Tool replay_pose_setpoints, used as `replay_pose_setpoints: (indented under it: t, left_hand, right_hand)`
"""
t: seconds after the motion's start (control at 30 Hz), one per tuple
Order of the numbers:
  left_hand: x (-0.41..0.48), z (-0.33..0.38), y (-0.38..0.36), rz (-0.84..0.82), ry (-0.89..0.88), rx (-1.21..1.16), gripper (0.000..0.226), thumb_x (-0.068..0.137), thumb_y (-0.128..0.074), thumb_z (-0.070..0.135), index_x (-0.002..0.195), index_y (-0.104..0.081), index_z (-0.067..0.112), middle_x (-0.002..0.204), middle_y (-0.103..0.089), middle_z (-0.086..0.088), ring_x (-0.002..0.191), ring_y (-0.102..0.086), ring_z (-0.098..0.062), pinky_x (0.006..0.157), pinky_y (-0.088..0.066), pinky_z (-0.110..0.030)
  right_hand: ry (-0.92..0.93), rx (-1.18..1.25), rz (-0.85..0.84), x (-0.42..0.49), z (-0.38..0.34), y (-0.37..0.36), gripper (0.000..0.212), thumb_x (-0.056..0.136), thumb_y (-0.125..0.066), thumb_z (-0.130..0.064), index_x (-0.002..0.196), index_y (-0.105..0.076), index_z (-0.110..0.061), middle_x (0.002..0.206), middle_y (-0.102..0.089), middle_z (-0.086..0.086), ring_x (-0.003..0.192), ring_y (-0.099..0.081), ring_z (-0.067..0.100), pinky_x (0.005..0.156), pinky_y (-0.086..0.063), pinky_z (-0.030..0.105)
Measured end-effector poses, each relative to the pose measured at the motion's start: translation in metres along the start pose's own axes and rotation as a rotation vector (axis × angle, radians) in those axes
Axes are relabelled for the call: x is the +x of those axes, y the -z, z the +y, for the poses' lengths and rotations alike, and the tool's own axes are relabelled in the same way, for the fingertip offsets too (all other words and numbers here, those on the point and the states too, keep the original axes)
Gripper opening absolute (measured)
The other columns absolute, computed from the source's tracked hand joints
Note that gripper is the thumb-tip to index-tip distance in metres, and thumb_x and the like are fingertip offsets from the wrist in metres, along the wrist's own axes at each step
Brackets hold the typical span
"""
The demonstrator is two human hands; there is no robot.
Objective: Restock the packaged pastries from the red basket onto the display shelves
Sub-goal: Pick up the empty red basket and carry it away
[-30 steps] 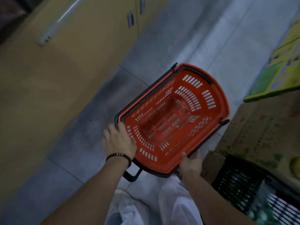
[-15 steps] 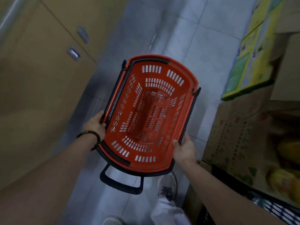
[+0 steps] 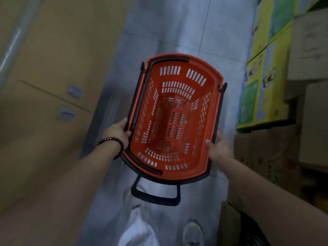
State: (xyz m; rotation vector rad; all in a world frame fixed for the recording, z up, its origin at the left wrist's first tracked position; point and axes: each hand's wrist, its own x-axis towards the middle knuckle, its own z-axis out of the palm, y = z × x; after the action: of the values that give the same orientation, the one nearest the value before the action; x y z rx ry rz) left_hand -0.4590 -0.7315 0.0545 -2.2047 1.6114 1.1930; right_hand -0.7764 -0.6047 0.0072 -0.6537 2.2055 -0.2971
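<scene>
Basket (image 3: 175, 79) squarer, between grips (image 3: 116, 133) (image 3: 219, 150)

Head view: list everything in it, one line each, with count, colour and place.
red basket: one, red, centre, empty
pull handle: one, black, basket's near end
floor: one, grey tiles, below the basket
cabinet doors: at least two, tan, left
cartons: several, yellow-green, stacked upper right
cardboard boxes: several, brown, right
bracelet: one, dark, left wrist
trousers: one pair, white, bottom centre
shoe: one, grey, bottom right of centre
left hand: one, grips basket's left side
right hand: one, grips basket's right side
</scene>
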Motion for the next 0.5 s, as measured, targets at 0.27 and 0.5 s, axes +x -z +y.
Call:
replay_pose_setpoints:
  t: [0.27,0.5]
  left_hand:
    - [0.073,0.09,0.037,-0.028,-0.084,0.012,0.06,0.108,-0.052,0.021,0.162,-0.031,0.037,0.154,-0.053,-0.007,0.137,-0.051,-0.033,0.107,-0.046,-0.038]
    - [0.137,0.189,0.068,-0.016,-0.101,0.091,0.057,0.108,-0.052,0.017,0.161,-0.036,0.031,0.15,-0.057,-0.011,0.136,-0.052,-0.034,0.107,-0.044,-0.039]
  right_hand:
    - [-0.04,0.036,0.006,0.089,-0.074,0.043,0.056,0.104,-0.063,-0.031,0.156,-0.045,-0.036,0.142,-0.066,0.003,0.125,-0.064,0.038,0.11,-0.051,0.053]
    - [-0.084,0.091,0.021,0.178,-0.131,0.077,0.061,0.103,-0.061,-0.034,0.159,-0.039,-0.038,0.14,-0.068,0.001,0.121,-0.066,0.033,0.108,-0.053,0.05]
